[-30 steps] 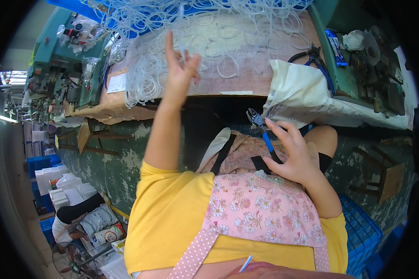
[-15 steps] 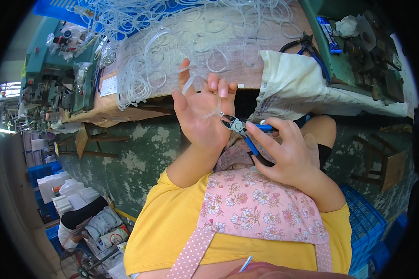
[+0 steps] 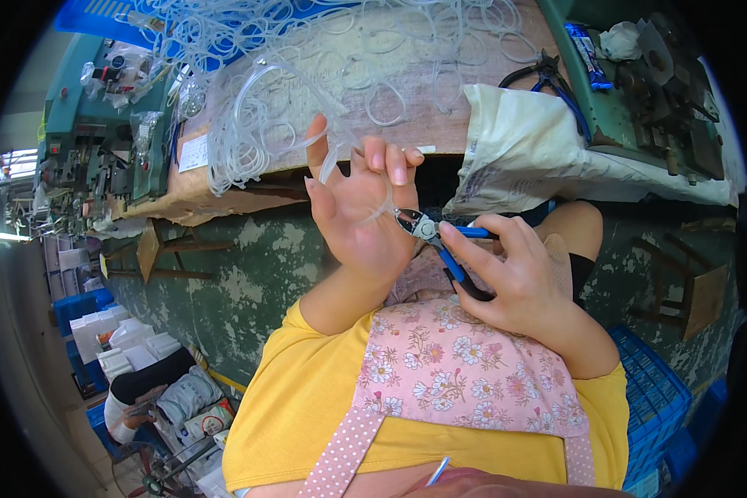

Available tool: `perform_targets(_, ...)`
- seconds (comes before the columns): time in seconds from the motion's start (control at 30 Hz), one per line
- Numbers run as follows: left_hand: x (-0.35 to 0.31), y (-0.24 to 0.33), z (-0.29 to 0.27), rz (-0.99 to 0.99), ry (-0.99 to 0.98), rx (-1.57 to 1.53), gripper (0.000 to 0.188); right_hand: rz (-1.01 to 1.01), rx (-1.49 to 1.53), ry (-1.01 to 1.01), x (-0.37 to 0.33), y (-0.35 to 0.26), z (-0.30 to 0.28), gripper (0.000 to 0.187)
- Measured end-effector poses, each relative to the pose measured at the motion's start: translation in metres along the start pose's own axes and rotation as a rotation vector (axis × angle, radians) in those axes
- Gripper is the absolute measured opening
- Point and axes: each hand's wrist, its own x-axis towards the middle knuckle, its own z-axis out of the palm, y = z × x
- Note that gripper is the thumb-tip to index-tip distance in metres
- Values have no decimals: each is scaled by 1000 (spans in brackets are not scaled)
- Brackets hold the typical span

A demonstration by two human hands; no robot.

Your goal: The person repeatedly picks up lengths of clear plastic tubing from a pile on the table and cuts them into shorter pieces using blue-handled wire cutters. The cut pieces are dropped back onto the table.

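My left hand (image 3: 358, 199) is palm up at the table's front edge, its middle, ring and little fingers curled over a clear plastic ring (image 3: 330, 158). Its thumb and index finger are stretched apart, and part of the ring crosses the palm. The blue-handled cutting pliers (image 3: 425, 227) are in my right hand (image 3: 508, 267), fingers and thumb around the two spread handles. Their jaws point left and touch or nearly touch the clear strand beside my left palm; whether they close on it is too small to tell.
Many clear plastic rings (image 3: 241, 149) lie heaped on the wooden table (image 3: 432, 124), with a blue basket (image 3: 100, 18) behind. Another pair of pliers (image 3: 548, 79) rests beside white sacking (image 3: 515, 149). Green machines (image 3: 75, 116) stand at both sides. A person (image 3: 149, 386) is at lower left.
The far part of the clear ring has swung slightly left and nearer the heap. The pliers and my right hand have shifted a little to the right; both grips look the same.
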Motion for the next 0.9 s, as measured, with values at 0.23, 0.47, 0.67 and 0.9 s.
perform_targets(0.23, -2, 4, 4, -53, 38, -58, 60, -24, -32, 17, -1, 5, 3, 78)
perform_targets(0.47, 7, 18, 12, -439, 97, -136, 56, 15, -10, -19, -1, 16, -6, 73)
perform_targets(0.67, 11, 18, 16, -472, 130, -152, 56, 49, 87, 107, -2, 5, -9, 73)
perform_targets(0.9, 9, 16, 16, -393, 108, -191, 59, -13, -110, 35, 0, -7, -11, 74)
